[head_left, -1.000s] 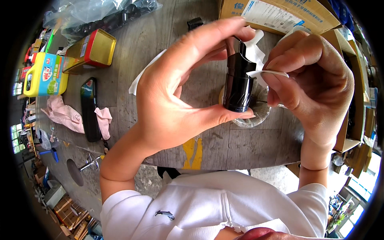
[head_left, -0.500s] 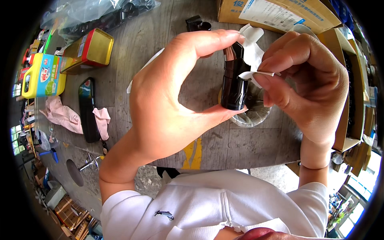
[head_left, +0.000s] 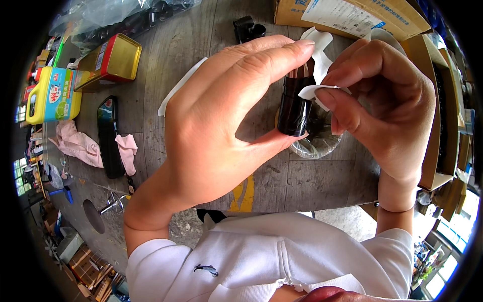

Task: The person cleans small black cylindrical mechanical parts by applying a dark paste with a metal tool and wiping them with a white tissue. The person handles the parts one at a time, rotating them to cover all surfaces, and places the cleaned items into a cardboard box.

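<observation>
My left hand [head_left: 216, 116] grips a glossy black tube-shaped part [head_left: 293, 113] lengthwise, thumb at its near end and fingers over its far end. Its upper part is partly hidden by those fingers. A white piece of thin paper or cloth [head_left: 322, 63] lies along the tube's right side, and one corner curls over the tube. My right hand [head_left: 387, 100] pinches that white piece between thumb and forefinger, just right of the tube. Below the hands, partly covered, stands a round container [head_left: 317, 149] with clear plastic over it.
A small black part [head_left: 249, 31] lies behind my hands. Cardboard boxes [head_left: 292, 14] stand at the back and right. On the left are a yellow jug [head_left: 75, 103], a red-and-gold tin [head_left: 123, 58], a long black object [head_left: 111, 146], pink cloth [head_left: 78, 143] and a plastic bag [head_left: 121, 20] of black parts.
My left hand's fingers have shifted right, covering more of the tube's far end. My right hand keeps its pinch on the white piece with only a slight shift.
</observation>
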### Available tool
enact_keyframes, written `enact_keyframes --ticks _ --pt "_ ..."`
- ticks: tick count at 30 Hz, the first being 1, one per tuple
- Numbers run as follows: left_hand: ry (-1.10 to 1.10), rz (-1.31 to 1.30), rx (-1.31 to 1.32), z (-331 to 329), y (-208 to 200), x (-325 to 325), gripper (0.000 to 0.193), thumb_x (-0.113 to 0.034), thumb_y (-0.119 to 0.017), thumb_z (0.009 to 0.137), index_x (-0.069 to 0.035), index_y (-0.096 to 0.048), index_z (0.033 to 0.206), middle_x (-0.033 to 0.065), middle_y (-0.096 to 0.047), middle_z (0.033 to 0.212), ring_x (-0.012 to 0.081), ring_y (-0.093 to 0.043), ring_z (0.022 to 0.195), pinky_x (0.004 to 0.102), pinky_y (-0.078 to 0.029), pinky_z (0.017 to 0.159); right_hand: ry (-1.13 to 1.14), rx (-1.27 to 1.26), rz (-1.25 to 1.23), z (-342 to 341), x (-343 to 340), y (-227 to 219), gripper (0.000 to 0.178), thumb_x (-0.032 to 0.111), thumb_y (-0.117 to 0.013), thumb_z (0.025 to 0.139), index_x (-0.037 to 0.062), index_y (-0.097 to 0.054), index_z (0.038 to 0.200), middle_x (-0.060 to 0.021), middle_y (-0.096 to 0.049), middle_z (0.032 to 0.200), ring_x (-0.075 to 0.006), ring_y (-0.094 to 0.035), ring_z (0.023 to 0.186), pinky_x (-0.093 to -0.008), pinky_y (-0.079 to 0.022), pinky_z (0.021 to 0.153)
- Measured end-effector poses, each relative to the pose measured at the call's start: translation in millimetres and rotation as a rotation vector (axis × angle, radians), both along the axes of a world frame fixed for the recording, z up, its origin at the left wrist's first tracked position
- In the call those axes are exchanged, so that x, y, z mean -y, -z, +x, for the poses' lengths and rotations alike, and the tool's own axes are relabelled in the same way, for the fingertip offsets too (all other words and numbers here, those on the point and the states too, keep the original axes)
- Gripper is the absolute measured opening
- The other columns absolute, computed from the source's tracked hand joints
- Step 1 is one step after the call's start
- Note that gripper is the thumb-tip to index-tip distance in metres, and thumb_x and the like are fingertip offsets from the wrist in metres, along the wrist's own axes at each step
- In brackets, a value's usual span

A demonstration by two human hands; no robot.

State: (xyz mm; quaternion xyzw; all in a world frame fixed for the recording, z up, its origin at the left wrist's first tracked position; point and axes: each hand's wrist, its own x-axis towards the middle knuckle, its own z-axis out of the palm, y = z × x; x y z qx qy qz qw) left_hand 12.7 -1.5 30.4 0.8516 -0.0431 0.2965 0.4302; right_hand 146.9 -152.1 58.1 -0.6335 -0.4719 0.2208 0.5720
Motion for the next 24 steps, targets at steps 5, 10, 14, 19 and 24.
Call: enact_keyframes --ticks 5,10,14,19,24 --pt "-0.006 0.013 -0.003 0.2 0.8 0.6 0.071 0.007 -0.081 0.054 0.003 -0.056 0.120 0.0178 -0.060 0.120 0.0263 -0.058 0.112 0.0357 -0.045 0.096 0.017 -0.086 -0.002 -2.5 0.2 0.4 0.015 -0.012 -0.068 0.074 -0.0064 -0.058 0.083 -0.0103 -0.056 0.084 -0.0085 -0.056 0.062 -0.0182 -0.048 0.050" --pt "-0.015 0.040 -0.019 0.0 1.4 0.2 0.070 0.007 -0.081 0.054 0.003 -0.056 0.120 0.0176 -0.060 0.120 0.0262 -0.058 0.112 0.0356 -0.045 0.096 0.044 -0.165 -0.015 -5.0 -2.2 0.3 0.014 -0.010 -0.068 0.075 -0.0063 -0.058 0.083 -0.0096 -0.058 0.081 -0.0081 -0.057 0.058 -0.0175 -0.047 0.049" --pt "-0.010 0.107 -0.053 -1.5 0.0 0.1 0.071 0.005 -0.081 0.056 0.003 -0.055 0.123 0.0164 -0.059 0.122 0.0244 -0.058 0.112 0.0353 -0.045 0.096 0.059 -0.226 -0.030 -6.2 -2.0 1.1 0.012 -0.006 -0.068 0.077 -0.0046 -0.059 0.083 -0.0099 -0.060 0.080 -0.0075 -0.056 0.054 -0.0166 -0.047 0.048" --pt "0.064 -0.056 -0.004 4.7 5.5 1.6 0.076 -0.002 -0.084 0.059 0.003 -0.050 0.127 0.0143 -0.056 0.125 0.0221 -0.057 0.112 0.0357 -0.044 0.097 -0.022 -0.274 0.083 7.7 5.0 -1.0 0.016 0.012 -0.065 0.086 -0.0002 -0.058 0.094 -0.0105 -0.061 0.089 -0.0073 -0.058 0.058 -0.0160 -0.047 0.051" --pt "0.227 -0.062 0.129 11.2 11.6 -7.9 0.078 -0.013 -0.087 0.061 0.003 -0.046 0.126 0.0200 -0.052 0.124 0.0294 -0.051 0.118 0.0419 -0.039 0.101 -0.104 -0.159 0.052 37.2 13.5 -6.6 0.022 0.025 -0.059 0.090 0.0050 -0.053 0.098 -0.0092 -0.056 0.085 -0.0079 -0.051 0.063 -0.0174 -0.041 0.054"
